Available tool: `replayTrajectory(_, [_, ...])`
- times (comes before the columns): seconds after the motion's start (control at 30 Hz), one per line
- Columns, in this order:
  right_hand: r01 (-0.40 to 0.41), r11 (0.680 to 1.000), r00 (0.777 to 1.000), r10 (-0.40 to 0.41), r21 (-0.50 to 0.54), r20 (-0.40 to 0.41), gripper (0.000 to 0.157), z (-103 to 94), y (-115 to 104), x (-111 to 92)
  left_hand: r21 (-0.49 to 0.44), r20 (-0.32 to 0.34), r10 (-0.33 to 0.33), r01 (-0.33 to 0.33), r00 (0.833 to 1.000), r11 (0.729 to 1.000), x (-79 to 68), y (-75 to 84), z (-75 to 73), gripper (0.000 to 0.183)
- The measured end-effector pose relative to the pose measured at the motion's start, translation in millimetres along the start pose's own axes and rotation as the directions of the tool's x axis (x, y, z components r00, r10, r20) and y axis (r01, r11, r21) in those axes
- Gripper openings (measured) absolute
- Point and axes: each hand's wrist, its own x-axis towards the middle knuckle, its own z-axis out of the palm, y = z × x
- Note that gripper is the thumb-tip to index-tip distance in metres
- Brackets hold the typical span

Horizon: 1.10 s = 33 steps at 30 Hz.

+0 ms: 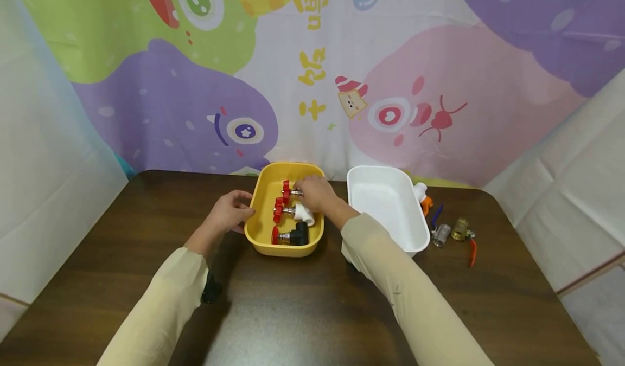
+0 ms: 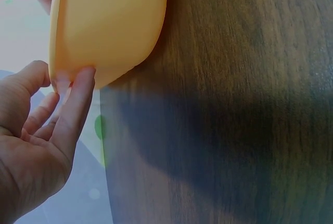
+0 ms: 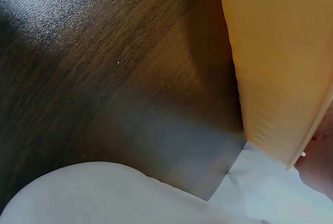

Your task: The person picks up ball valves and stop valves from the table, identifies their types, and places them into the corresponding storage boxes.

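A yellow tray [image 1: 263, 206] stands left of centre at the back of the table. My left hand [image 1: 228, 212] pinches its left wall, thumb at the rim and fingers outside, as the left wrist view shows of the tray [image 2: 112, 21]. Inside lie a white valve with a red handle [image 1: 303, 214] and a black valve with a red knob [image 1: 299, 233]. At the tray's far end my right hand [image 1: 316, 192] grips another red-handled valve [image 1: 286, 191], whose body the fingers partly hide. In the right wrist view the tray wall covers most of that hand [image 3: 317, 166].
A white tray [image 1: 383, 209] stands right of the yellow one. Beyond its right side lie a white and orange valve [image 1: 427, 205], a metal valve with a blue handle [image 1: 441, 236] and a brass-coloured valve with a red-orange handle [image 1: 460, 229]. A printed curtain [image 1: 312, 138] hangs behind the table.
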Motion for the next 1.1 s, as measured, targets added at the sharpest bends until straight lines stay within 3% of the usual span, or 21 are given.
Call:
replayTrajectory(0.4, [0.054, 0.994, 0.991, -0.042, 0.090, -0.128, 0.030, -8.1, 3, -11, 0.021, -0.001, 0.019, -0.019, 1.000, 1.000, -1.8, 1.8, 1.9, 0.046])
replayTrajectory(0.83, [0.030, 0.981, 0.983, 0.006, 0.194, -0.185, 0.031, -27.2, 2, -28, 0.079, -0.025, -0.007, 0.009, 1.000, 0.997, -6.4, 5.7, -1.8, 0.050])
replayTrajectory(1.1, [0.038, 0.971, 0.974, 0.017, 0.237, -0.228, 0.032, -37.7, 7, -47, 0.159, -0.054, 0.056, -0.047, 0.997, 0.986, -14.7, 15.2, -7.5, 0.051])
